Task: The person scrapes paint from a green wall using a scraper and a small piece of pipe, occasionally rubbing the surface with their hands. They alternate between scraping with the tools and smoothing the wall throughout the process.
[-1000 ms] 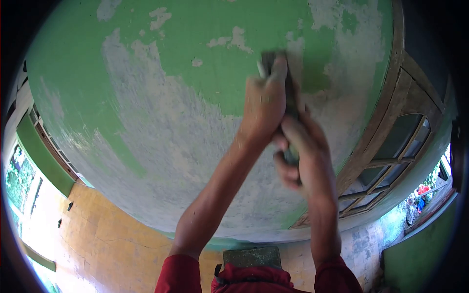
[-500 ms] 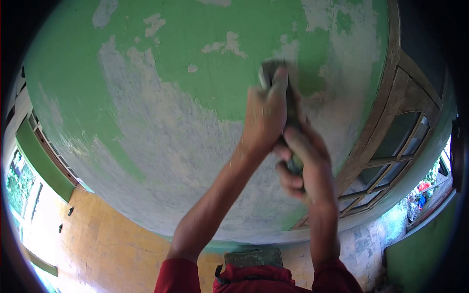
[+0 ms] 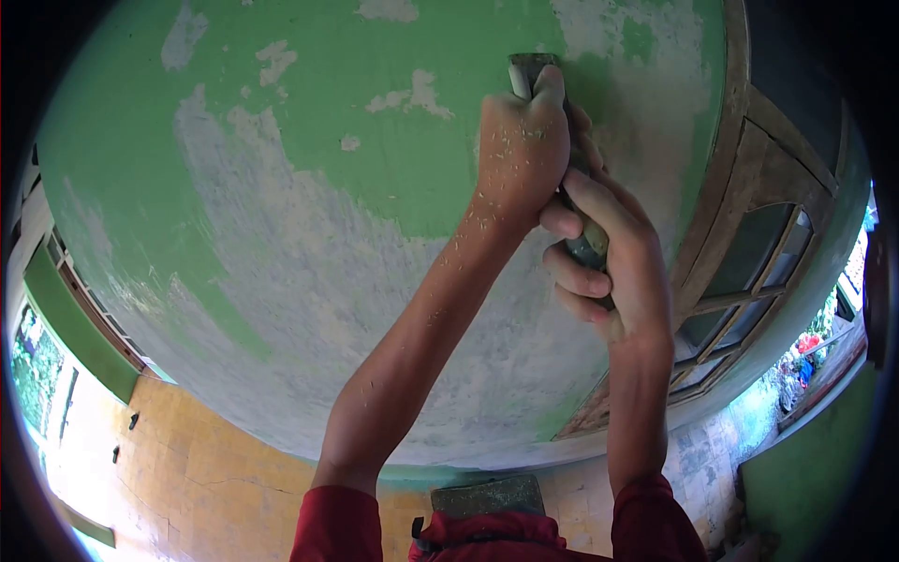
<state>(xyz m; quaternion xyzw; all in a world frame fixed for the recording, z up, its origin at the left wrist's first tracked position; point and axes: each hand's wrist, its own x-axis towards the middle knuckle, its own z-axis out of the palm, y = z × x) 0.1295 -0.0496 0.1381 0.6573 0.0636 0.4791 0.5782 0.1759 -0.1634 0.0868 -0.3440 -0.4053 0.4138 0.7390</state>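
Note:
Both hands are closed around one paint scraper (image 3: 589, 247), whose broad flat end rests at or very near the green painted wall (image 3: 328, 56). My left hand (image 3: 524, 145) wraps the upper part, its thumb lying along the tool just below the edge. Lower down, my right hand (image 3: 623, 239) grips the dark, rounded handle. Small pale flakes cling to my left hand and forearm. Much of the tool's middle is hidden by my fingers. Below and left of the hands, a wide patch of wall (image 3: 309, 281) shows bare whitish plaster with ragged green borders.
A brown wooden window frame (image 3: 716, 187) with glass panes borders the wall on the right. Yellowish floor tiles (image 3: 206, 459) lie below. A dark, flat-topped block (image 3: 487, 496) is on the floor in front of me. Small dark objects (image 3: 134, 421) lie at lower left.
Both hands and the scraper have moved upward and slightly right along the wall. The grip looks the same. The view has shifted a little.

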